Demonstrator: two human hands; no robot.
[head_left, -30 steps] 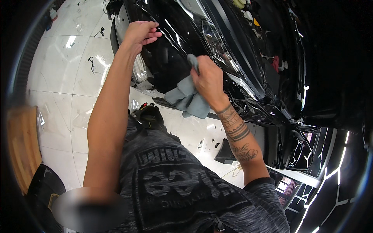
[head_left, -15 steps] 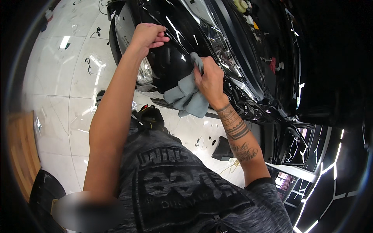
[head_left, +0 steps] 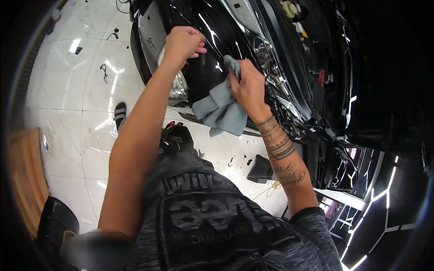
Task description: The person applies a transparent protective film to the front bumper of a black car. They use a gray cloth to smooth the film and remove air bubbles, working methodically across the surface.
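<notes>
My left hand (head_left: 185,43) hovers over the glossy black body panel (head_left: 199,74) of a car, fingers curled and pinched together. What they hold, if anything, is too small to make out. Lower and to the right, my right hand (head_left: 251,88) grips a folded grey cloth (head_left: 221,110) between thumb and fingers. Most of the cloth hangs in loose folds below the hand, and a short end sticks up above the thumb. A clear headlight (head_left: 179,86) shows beside my left wrist, partly hidden by my forearm.
Yellow and white small items (head_left: 289,9) and a red piece (head_left: 321,77) lie on the dark car at upper right. Dark scraps (head_left: 105,72) litter the white tiled floor (head_left: 63,149). A sandalled foot (head_left: 120,113), a black box-like object (head_left: 260,169) and a yellow cord (head_left: 273,186) are lower down.
Both hands appear slightly farther right, with the car shifted the same way. My left fingers have turned a little inward. The cloth stays in my right hand, and the sandalled foot shows more.
</notes>
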